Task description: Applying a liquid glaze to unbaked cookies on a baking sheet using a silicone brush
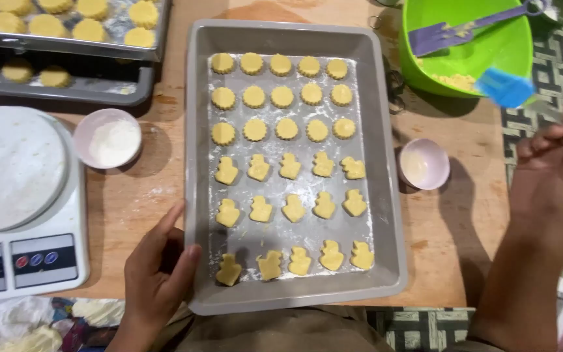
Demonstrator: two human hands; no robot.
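Note:
A grey baking tray (389,195) lies in front of me on a wooden board, dusted with flour. It holds rows of raw yellow cookies: round scalloped ones (282,97) at the far end and figure-shaped ones (294,208) nearer me. My left hand (154,270) rests on the tray's near left rim, thumb against the edge. My right hand (552,173) is raised to the right of the tray and grips a pastry brush with a blue silicone head (504,87), blurred. Between tray and right hand stands a small pink bowl (423,163) with pale liquid.
A green bowl (470,45) with a purple spatula and crumbs stands at the far right. Two more trays of round cookies (66,26) are stacked at the far left. A small bowl of flour (107,138) and a white kitchen scale (24,202) sit left.

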